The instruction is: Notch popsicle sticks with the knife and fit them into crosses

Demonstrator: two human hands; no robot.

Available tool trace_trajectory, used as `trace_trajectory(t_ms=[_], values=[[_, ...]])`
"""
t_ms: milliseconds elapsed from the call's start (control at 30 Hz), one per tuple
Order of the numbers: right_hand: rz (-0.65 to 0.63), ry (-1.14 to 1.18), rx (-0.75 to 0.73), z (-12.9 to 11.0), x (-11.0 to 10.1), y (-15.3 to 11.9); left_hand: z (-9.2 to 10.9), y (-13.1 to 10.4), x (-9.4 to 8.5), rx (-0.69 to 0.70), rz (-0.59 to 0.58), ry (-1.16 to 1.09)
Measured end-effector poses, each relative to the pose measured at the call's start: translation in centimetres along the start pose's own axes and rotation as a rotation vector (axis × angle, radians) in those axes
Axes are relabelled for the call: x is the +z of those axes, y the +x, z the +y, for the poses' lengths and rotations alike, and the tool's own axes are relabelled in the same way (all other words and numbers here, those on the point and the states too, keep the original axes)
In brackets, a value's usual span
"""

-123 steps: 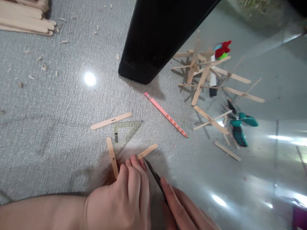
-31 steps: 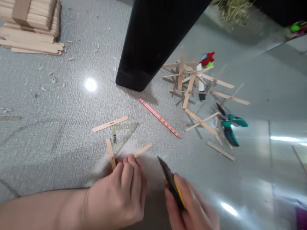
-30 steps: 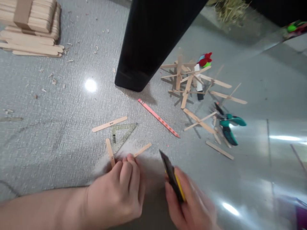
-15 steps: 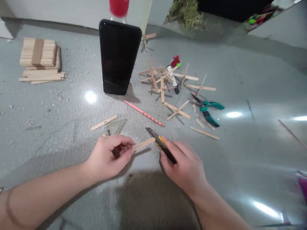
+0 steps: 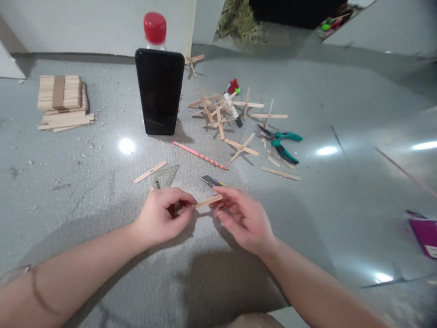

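My left hand (image 5: 170, 213) pinches a wooden craft stick (image 5: 208, 201) between thumb and fingers, its free end pointing right. My right hand (image 5: 241, 218) is at that free end, thumb and fingers apart; I cannot tell whether a fingertip touches the wood. Just beyond the right fingers lies a utility knife (image 5: 208, 181), blade to the left and handle mostly hidden by the hand. A clear set square (image 5: 166, 175) and a notched craft stick (image 5: 150, 171) lie past my left hand. A pink pencil (image 5: 200, 156) rests farther out.
A phone (image 5: 159, 93) leans on a red-capped bottle (image 5: 155, 29). Stick crosses (image 5: 242, 148) and teal-handled pliers (image 5: 282, 141) lie right of centre. A banded stack of craft sticks (image 5: 59, 93) sits far left. A purple object (image 5: 423, 234) is at the right edge.
My right hand has let go of the utility knife, which now lies on the surface, and has moved left to the stick's free end. My left hand keeps its pinch.
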State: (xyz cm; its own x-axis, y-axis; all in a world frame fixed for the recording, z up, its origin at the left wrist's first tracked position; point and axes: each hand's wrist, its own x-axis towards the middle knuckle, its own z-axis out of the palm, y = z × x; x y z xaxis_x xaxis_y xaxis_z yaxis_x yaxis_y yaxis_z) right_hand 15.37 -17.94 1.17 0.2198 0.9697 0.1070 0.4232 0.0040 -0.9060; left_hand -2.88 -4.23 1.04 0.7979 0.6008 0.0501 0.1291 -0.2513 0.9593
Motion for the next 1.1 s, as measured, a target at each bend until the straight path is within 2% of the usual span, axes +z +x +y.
trace_trajectory(t_ms=[67,133,300,500,767,900,1100], values=[[-0.036,0.116,0.06,-0.7,0.6,0.7,0.0,0.0,0.0,0.028,0.001,-0.003],[-0.017,0.147,0.067,-1.4,1.0,1.3,0.0,0.0,-0.1,0.056,-0.002,-0.021],[0.02,0.109,-0.049,-2.1,1.4,2.5,-0.2,0.2,-0.6,0.097,-0.031,-0.138],[0.075,0.106,-0.173,-1.3,2.8,3.9,-0.9,0.7,-1.3,0.14,-0.001,-0.22],[0.212,0.01,-0.3,0.0,3.6,3.3,-1.1,0.9,-1.6,0.152,0.005,-0.181],[0.196,-0.036,-0.39,0.4,3.2,3.2,-1.4,0.9,-1.6,0.169,0.014,-0.165],[0.192,-0.079,-0.431,0.8,3.1,2.9,-1.1,1.2,-1.7,0.211,0.026,-0.136]])
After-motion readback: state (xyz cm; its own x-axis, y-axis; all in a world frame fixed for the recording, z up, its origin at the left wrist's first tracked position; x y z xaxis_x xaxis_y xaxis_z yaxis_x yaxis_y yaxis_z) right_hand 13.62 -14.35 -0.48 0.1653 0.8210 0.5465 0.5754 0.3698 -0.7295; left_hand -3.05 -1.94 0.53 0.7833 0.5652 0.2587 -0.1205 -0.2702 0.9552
